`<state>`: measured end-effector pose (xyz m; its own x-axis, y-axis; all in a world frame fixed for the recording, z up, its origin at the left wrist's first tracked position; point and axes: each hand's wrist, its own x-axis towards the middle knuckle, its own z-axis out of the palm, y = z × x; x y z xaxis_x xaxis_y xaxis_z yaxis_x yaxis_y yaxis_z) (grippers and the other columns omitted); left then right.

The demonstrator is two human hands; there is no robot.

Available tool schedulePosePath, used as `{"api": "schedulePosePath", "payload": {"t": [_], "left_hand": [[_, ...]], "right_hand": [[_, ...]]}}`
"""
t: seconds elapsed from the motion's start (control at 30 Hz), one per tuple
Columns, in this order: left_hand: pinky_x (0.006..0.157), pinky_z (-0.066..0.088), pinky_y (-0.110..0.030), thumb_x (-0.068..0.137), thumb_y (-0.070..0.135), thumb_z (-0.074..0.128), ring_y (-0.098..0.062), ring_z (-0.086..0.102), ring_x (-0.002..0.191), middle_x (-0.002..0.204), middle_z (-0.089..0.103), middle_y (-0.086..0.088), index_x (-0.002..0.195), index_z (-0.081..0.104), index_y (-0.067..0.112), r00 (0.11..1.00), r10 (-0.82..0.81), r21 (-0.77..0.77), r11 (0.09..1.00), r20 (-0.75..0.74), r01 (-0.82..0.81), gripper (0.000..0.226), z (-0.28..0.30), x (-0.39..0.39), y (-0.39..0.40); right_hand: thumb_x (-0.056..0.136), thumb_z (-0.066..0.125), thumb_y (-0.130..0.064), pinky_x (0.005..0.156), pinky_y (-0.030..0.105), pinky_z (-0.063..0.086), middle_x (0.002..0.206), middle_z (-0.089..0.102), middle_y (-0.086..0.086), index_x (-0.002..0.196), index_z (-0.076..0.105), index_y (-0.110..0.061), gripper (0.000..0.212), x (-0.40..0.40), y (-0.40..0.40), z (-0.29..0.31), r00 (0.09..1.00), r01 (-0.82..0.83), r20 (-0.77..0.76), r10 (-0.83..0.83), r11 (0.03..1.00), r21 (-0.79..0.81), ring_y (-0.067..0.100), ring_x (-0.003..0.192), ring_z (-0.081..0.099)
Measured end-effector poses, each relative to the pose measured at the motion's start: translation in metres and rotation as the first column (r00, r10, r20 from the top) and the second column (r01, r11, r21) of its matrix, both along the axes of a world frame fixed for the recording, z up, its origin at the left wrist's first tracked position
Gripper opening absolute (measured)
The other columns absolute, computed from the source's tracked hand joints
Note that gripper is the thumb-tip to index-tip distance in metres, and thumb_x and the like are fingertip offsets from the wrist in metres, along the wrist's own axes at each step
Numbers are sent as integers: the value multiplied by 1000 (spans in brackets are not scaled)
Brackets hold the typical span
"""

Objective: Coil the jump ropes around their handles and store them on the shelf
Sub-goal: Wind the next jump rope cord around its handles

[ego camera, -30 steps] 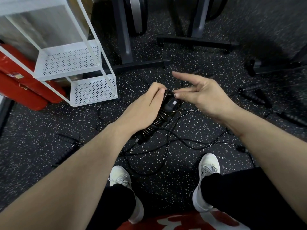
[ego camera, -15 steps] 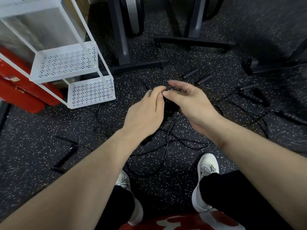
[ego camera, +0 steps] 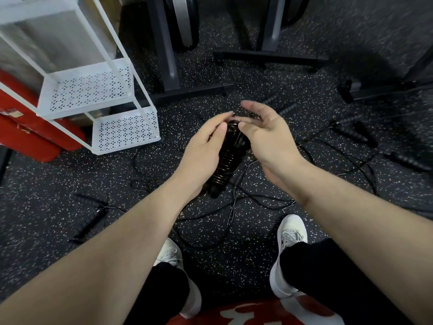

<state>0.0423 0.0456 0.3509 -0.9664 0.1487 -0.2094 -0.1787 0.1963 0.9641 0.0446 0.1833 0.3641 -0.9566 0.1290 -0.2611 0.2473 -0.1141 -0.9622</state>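
Note:
My left hand (ego camera: 203,151) grips a pair of black jump rope handles (ego camera: 228,158) with thin black rope coiled in tight turns around them. At the handles' top end, my right hand (ego camera: 264,134) pinches the rope between thumb and a finger, its other fingers spread. The loose rest of that rope (ego camera: 232,207) trails down to the speckled floor between my feet. The white wire shelf (ego camera: 105,90) stands at the left, its two perforated lower trays bare.
More black jump rope handles lie on the floor at the left (ego camera: 89,221) and at the right (ego camera: 351,132), with ropes tangled across the floor. Black equipment legs (ego camera: 168,66) stand behind, red cases (ego camera: 28,127) beside the shelf. My white shoes (ego camera: 290,235) are below.
My right hand has circled round the top of the handles, from over them to their right side, laying on more rope. The left hand has kept its hold.

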Motion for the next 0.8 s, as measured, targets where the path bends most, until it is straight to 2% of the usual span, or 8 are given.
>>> {"api": "schedulePosePath", "payload": {"t": [0.1,0.2,0.3,0.37,0.43,0.5,0.63,0.8], "left_hand": [[69,54,-17,108,40,48,2,70,84,116,65,6,137,50,47,996,32,30,999,88,-35,30,1,-1,0],[67,56,-26,106,43,52,-3,69,78,106,67,3,131,53,29,983,59,61,996,176,-71,29,2,0,1],[63,59,-32,104,40,56,-9,71,70,95,69,1,122,58,20,963,58,191,975,264,-112,27,7,5,6],[65,59,-33,104,42,55,-8,70,70,92,71,2,119,60,21,959,61,190,975,275,-117,26,10,7,9],[77,61,-37,105,43,52,-11,71,81,97,74,0,115,66,23,967,55,171,980,251,-100,26,9,9,12],[89,60,-44,106,42,51,-17,71,90,100,75,-1,113,70,26,971,59,202,973,234,-108,26,9,10,14],[80,62,-38,106,41,52,-16,72,88,101,73,-1,114,70,29,950,45,275,952,309,-134,23,16,13,14],[87,62,-48,106,38,52,-23,72,92,105,73,-5,122,66,26,937,31,334,930,348,-155,25,18,12,12]], "right_hand": [[101,50,3,81,32,61,105,77,2,125,55,-23,36,-1,0,-1,1000,-1,-15,0,1000,-23,15,90,74],[101,46,4,71,28,58,98,78,4,119,51,-19,29,-1,1,0,999,-11,-35,10,999,-45,15,79,72],[104,43,2,60,22,54,88,77,-1,115,48,-17,22,1,-2,2,999,-9,-35,6,996,-90,9,69,69],[104,42,1,62,24,54,89,76,1,111,48,-18,21,1,-5,2,999,1,-49,-6,995,-101,10,69,68],[105,41,0,67,27,55,92,76,4,108,48,-18,20,1,-6,2,997,0,-72,-7,995,-103,12,72,68],[105,39,1,64,27,55,91,76,5,108,46,-16,19,0,-7,4,995,-8,-99,-5,991,-136,13,67,65],[105,39,1,66,26,55,87,75,3,108,48,-17,20,0,-8,5,996,-2,-92,-15,983,-185,11,70,65],[106,38,-3,76,25,55,98,73,3,116,54,-19,25,0,-10,1,989,-62,-138,54,997,-52,11,83,65]]}}
